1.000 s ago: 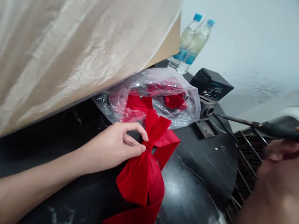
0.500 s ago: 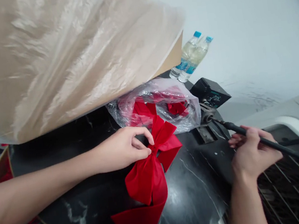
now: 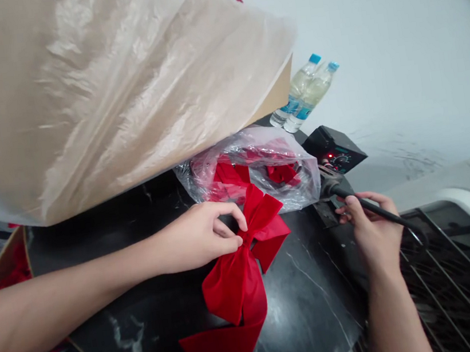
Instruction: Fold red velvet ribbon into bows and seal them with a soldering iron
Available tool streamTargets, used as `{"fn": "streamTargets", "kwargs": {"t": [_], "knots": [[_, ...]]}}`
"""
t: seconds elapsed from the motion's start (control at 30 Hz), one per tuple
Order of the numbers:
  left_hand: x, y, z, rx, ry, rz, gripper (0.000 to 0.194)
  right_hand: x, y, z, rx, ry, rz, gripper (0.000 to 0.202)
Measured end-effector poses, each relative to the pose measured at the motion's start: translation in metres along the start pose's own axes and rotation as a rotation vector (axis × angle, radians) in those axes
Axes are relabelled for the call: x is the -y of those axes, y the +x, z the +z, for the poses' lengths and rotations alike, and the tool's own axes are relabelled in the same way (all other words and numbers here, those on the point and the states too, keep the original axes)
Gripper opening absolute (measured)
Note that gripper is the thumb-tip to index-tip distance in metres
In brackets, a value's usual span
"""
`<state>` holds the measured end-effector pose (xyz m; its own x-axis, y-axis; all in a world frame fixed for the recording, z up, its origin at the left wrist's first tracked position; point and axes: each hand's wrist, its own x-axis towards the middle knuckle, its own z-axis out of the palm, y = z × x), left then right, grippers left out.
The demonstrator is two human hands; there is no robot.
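My left hand pinches a red ribbon bow at its knot, thumb and forefinger closed on it. The bow lies on the black marbled tabletop, with one long notched tail trailing toward the near edge. My right hand grips the black handle of a soldering iron. Its front end is in the metal holder, so the tip is hidden. Behind the holder stands a black soldering station with a dial and a lit red light.
A clear plastic bag of red bows lies behind the held one. A large plastic-covered cardboard box fills the upper left. Two water bottles stand by the wall. A white-framed rack is at the right.
My right hand has moved left and up, bringing the soldering iron's front into the holder. The station's red light now shows. My left hand keeps its pinch on the bow.
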<state>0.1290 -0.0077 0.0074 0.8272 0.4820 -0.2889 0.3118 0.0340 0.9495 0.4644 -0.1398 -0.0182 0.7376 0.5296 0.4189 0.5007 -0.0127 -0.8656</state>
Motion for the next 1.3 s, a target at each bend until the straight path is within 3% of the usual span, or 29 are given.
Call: {"fn": "streamTargets", "kwargs": {"t": [0.33, 0.53, 0.6, 0.73, 0.8, 0.9, 0.97, 1.07, 1.3], "knots": [[0.001, 0.0, -0.001, 0.015, -0.01, -0.002, 0.019, -0.001, -0.001, 0.0, 0.086, 0.071, 0.161, 0.065], [0.002, 0.001, 0.0, 0.008, -0.093, -0.025, 0.025, 0.013, -0.013, -0.006, 0.142, 0.039, 0.369, 0.053], [0.001, 0.001, -0.001, 0.011, -0.122, -0.035, 0.028, 0.02, -0.02, -0.012, 0.233, 0.002, 0.457, 0.055], [-0.002, 0.0, -0.002, 0.022, -0.212, -0.086, 0.035, 0.043, -0.043, -0.015, 0.557, -0.037, 0.612, 0.059], [-0.005, 0.0, -0.001, 0.036, -0.258, -0.118, 0.039, 0.058, -0.059, -0.007, 0.707, 0.004, 0.59, 0.054], [-0.007, -0.001, 0.0, 0.064, -0.342, -0.128, 0.036, 0.083, -0.086, 0.016, 0.862, 0.054, 0.421, 0.042], [-0.007, -0.001, 0.001, 0.078, -0.397, -0.107, 0.034, 0.096, -0.102, 0.031, 0.807, 0.094, 0.324, 0.033], [-0.006, -0.001, 0.002, 0.07, -0.423, -0.074, 0.032, 0.109, -0.121, 0.047, 0.662, 0.149, 0.305, 0.023], [-0.009, -0.004, 0.002, 0.084, -0.47, -0.055, 0.026, 0.112, -0.137, 0.054, 0.513, 0.253, 0.368, 0.019]]}}
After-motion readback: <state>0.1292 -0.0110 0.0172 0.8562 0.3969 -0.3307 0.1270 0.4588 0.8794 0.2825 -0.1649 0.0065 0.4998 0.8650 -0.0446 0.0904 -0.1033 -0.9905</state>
